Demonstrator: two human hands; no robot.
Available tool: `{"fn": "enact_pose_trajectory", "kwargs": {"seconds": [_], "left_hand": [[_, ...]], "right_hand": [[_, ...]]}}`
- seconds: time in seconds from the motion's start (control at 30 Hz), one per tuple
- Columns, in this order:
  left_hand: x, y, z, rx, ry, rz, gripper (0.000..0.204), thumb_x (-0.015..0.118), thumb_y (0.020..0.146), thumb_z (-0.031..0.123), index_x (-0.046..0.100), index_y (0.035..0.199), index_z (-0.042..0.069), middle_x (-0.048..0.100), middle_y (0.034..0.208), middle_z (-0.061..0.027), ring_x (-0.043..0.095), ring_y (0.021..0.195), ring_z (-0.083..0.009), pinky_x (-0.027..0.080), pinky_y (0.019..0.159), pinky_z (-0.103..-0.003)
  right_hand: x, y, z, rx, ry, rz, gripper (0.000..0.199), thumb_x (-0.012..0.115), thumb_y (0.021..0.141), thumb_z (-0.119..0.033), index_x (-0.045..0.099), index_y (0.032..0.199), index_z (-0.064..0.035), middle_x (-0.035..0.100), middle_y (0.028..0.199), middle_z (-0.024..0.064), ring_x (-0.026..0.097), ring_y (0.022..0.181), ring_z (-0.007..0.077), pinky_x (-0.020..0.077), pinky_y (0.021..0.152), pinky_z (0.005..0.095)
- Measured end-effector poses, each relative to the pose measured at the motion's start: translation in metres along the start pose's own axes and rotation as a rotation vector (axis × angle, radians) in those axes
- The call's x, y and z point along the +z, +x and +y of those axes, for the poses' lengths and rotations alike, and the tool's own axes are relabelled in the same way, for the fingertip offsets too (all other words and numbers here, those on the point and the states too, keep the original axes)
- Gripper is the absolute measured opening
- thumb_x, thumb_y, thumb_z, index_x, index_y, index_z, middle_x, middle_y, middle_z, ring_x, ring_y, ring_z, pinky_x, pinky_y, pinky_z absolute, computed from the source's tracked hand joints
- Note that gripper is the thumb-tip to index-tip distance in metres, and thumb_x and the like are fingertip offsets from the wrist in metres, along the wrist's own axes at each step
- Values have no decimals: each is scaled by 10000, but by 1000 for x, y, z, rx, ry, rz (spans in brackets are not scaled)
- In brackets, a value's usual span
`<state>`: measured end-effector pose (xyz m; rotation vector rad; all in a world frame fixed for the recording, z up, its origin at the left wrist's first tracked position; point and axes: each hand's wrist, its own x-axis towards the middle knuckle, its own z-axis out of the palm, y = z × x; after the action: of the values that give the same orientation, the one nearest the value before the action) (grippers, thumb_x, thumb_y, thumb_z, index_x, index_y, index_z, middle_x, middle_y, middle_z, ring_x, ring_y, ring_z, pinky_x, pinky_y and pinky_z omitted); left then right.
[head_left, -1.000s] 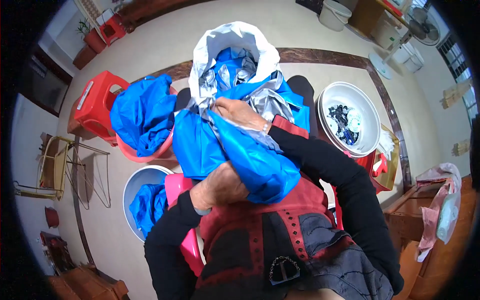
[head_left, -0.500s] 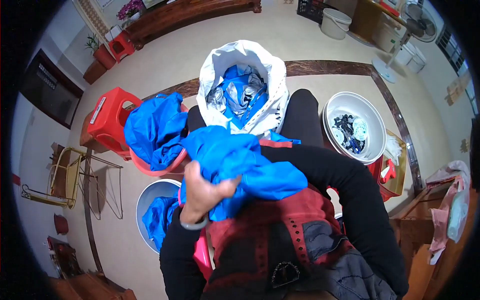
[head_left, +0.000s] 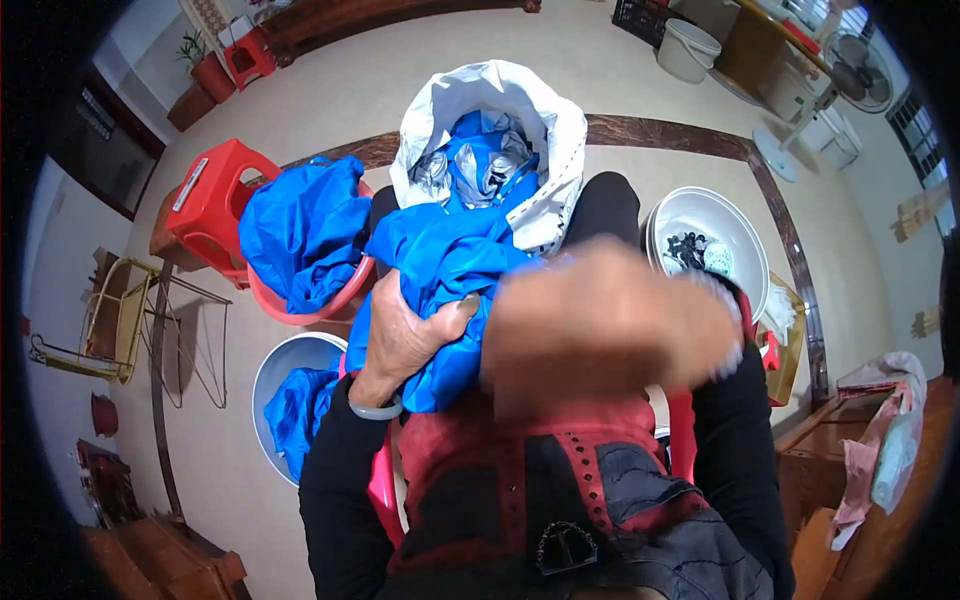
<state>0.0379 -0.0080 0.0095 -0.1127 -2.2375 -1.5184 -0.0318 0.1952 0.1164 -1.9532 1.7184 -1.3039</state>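
Blue cloth (head_left: 440, 290) bunched in the lap, just below the mouth of the white sack (head_left: 500, 100) and touching its lip. Left hand (head_left: 405, 335) clamped on the near fold, fingers curled into the cloth, a pale bangle at the wrist. Right hand (head_left: 600, 320) raised close to the camera and smeared by motion; impossible to tell whether open or closed, or whether anything sits in it; seemingly apart from the cloth. Judged from this: midway through working one piece out of the sack, with more blue and grey pieces packed inside. Next move calls for the right hand back on the cloth beside the left, a firm pinch on a free edge, and care not to drag the sack over. Outward from there: a red basin (head_left: 345, 290) at the left knee heaped with more blue fabric (head_left: 300, 225), a pale basin (head_left: 275, 360) below it with another blue bundle, a red stool (head_left: 215, 185) just beyond. On the right, a white bowl (head_left: 740, 240) holding small dark bits. Seated on a red chair (head_left: 380, 490). Underfoot, a smooth beige floor (head_left: 620, 140) with a dark inlaid border. Around the room: a yellow wire rack (head_left: 110, 320) on the left, a potted plant (head_left: 210, 70) and a white bucket (head_left: 690, 50) at the far side, a standing fan (head_left: 850, 50) in the corner, wooden furniture along the edges.
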Motion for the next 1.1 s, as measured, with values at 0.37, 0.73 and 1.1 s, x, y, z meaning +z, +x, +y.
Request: {"fn": "enact_pose_trajectory", "kwargs": {"seconds": [0.37,0.73,1.1], "left_hand": [[-2,7,5,-15,-51,3,406,701,722,180,604,1074,1,648,982,-113,612,897,-198,466,843,-310],[-2,5,4,-19,-33,44,405,715,707,192,610,1051,6,640,980,-104,600,882,-202,468,847,-314],[7,4,1,-42,-90,118,443,731,705,227,581,1025,-39,638,911,-113,597,801,-178,489,774,-303]], "right_hand": [[-1,-28,-75,-541,-75,15,228,647,575,-114,698,734,41,668,694,109,642,653,205,528,667,345],[5,-9,79,489,-63,188,260,604,864,-207,612,999,15,625,845,96,598,753,144,484,706,269],[29,29,128,346,39,638,201,569,897,-175,603,1029,-27,592,733,92,581,686,142,465,617,281]]}}
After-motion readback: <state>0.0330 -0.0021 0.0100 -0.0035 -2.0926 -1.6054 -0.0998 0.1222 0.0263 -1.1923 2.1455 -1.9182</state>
